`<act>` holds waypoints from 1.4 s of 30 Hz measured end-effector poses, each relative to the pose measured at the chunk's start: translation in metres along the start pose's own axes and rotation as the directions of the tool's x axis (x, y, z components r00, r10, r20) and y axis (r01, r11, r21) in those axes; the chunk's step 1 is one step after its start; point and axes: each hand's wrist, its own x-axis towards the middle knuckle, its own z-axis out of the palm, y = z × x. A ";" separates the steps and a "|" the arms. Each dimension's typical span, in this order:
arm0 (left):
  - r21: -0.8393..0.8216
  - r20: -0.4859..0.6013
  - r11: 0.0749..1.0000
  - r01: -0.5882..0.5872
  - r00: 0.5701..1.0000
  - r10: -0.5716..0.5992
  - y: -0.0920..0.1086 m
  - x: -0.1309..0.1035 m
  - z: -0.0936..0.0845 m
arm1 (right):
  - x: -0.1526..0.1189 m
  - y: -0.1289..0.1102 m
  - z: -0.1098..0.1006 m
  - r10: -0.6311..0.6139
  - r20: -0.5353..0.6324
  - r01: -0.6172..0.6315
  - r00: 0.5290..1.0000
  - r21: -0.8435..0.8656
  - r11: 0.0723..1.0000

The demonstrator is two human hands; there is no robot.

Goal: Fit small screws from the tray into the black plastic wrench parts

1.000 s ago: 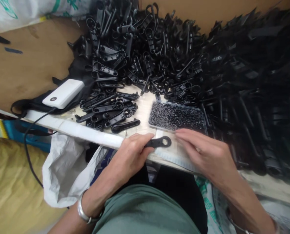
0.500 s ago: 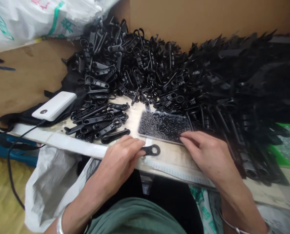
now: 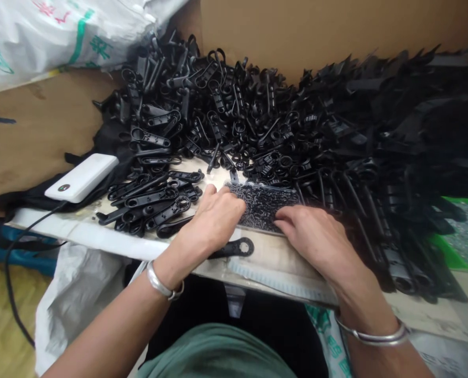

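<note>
A shallow clear plastic tray (image 3: 259, 205) full of tiny dark parts lies at the middle of the bench, its contents slightly blurred. My left hand (image 3: 218, 215) is closed at the tray's left end, fingers curled and partly hidden from view. My right hand (image 3: 308, 226) pinches the front right corner of the tray between thumb and fingers. Below my left hand, a black plastic handle with a ring end (image 3: 241, 247) rests near the bench's front edge, its other end covered by my wrist.
A large heap of black plastic handles (image 3: 218, 105) fills the back and right. A smaller pile (image 3: 151, 202) lies at left, near a white power bank (image 3: 82, 177) with a cable. A green tray (image 3: 448, 252) of small shiny parts stands far right. White sacks (image 3: 80, 294) hang below the bench.
My left hand has let go of the black handle and moved up onto the tray's left end. My right hand and the tray have shifted slightly left. The whole view has also shifted a little.
</note>
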 end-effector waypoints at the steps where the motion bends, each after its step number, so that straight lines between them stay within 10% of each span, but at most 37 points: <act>1: 0.008 0.020 1.000 0.003 1.000 -0.003 0.000 0.001 0.000 | 0.001 -0.001 0.000 0.007 0.017 -0.007 1.000 -0.005 1.000; 10: -0.071 -0.020 0.997 0.010 1.000 -0.011 -0.004 0.001 0.003 | -0.002 0.001 -0.002 0.051 -0.034 -0.050 0.998 0.026 0.998; 18: -0.507 -0.139 0.858 0.081 0.975 -0.174 -0.004 -0.005 0.001 | 0.006 -0.002 0.006 -0.068 -0.039 0.067 0.997 -0.031 0.997; 28: -0.983 0.182 -0.086 0.162 0.921 -0.343 0.008 -0.027 0.000 | 0.003 0.004 0.006 -0.082 -0.214 0.127 0.973 0.207 0.970; 30: -0.967 0.212 -0.207 0.149 0.921 -0.326 0.012 -0.031 -0.001 | -0.002 0.005 0.005 -0.001 -0.265 0.137 0.964 0.496 0.857; 34: -0.907 0.249 -0.406 0.112 0.920 -0.304 0.019 -0.035 -0.001 | -0.019 -0.005 0.006 0.152 -0.088 0.031 0.984 0.939 0.342; 38: -0.857 0.263 -0.511 0.074 0.914 -0.310 0.028 -0.038 0.001 | -0.034 -0.025 0.011 0.115 0.008 -0.004 0.993 0.999 -0.033; 42: -0.829 0.275 -0.558 0.031 0.892 -0.359 0.034 -0.042 0.002 | -0.039 -0.038 0.014 0.129 0.017 0.009 0.991 0.980 -0.198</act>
